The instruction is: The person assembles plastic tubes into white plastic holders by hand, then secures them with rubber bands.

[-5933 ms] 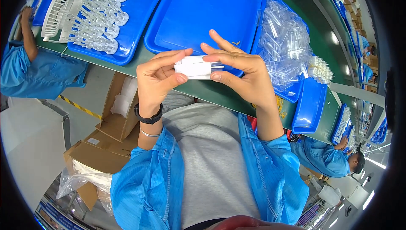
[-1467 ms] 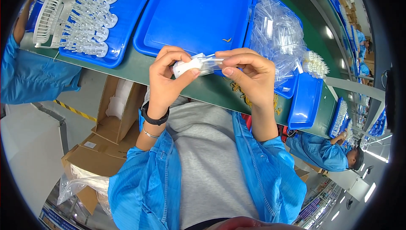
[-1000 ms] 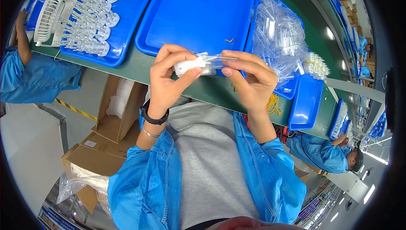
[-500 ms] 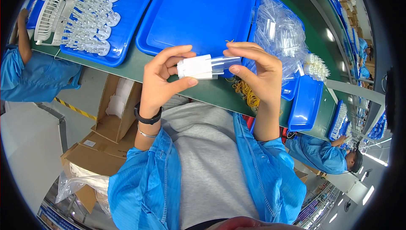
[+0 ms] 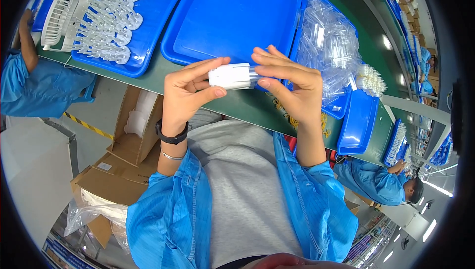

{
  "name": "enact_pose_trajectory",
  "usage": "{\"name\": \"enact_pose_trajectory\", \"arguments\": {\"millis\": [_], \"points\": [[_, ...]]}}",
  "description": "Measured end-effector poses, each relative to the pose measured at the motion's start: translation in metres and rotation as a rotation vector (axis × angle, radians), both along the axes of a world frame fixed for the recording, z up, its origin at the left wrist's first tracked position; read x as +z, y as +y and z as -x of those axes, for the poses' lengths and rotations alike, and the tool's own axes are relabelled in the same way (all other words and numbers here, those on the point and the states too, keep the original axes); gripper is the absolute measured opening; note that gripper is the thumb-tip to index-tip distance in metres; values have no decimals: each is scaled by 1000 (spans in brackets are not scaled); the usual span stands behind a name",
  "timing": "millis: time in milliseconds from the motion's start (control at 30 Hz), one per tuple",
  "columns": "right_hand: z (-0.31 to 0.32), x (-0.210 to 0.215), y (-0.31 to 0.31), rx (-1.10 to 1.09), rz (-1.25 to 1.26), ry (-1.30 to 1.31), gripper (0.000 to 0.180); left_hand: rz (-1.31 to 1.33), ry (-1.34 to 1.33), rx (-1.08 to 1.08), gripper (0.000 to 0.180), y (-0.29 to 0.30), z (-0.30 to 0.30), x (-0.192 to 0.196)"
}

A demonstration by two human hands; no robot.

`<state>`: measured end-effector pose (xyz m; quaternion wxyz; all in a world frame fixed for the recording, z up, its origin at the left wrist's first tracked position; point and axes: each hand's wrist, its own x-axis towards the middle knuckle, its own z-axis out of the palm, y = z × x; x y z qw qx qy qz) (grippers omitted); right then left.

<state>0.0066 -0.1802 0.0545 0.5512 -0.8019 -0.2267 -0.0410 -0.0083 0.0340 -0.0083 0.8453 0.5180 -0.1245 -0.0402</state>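
The left hand [image 5: 185, 93] pinches a small white rectangular plastic part [image 5: 229, 76] between thumb and fingers, held above the green tabletop [image 5: 247, 107] edge. The right hand [image 5: 292, 88] closes its fingertips on the part's clear end, before the large blue plastic tray [image 5: 237, 22].

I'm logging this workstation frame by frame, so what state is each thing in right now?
white plastic part: held level between both hands, above the table edge
left hand: gripping the part's left end
right hand: fingertips on the clear piece at its right end
middle blue tray: mostly bare, few white parts at far edge
left blue tray: filled with clear pieces
small white fan: standing upright
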Motion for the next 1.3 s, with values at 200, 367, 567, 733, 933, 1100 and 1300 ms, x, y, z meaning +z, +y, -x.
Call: {"name": "enact_pose_trajectory", "arguments": {"millis": [200, 367, 567, 733, 933, 1100, 1300], "points": [[5, -1, 16, 37, -30, 62, 19, -18, 78, -78, 49, -6, 4, 3], [1, -3, 11, 60, 4, 6, 17, 25, 43, -69, 49, -5, 3, 3], [5, -4, 13, 20, -24, -30, 15, 90, 113, -67, 42, -9, 1, -2], [8, -11, 11, 35, -43, 33, 15, 12, 105, -80, 42, -6, 4, 0], [8, -9, 6, 155, 0, 55, 22, 79, 26, -138, 39, -4, -2, -7], [10, -7, 1, 10, 49, 16, 41, 198, 48, -121, 38, -12, -3, -5], [3, 1, -18, 51, 177, -146, 38, 18, 181, -187, 44, -14, 2, -3]]}}
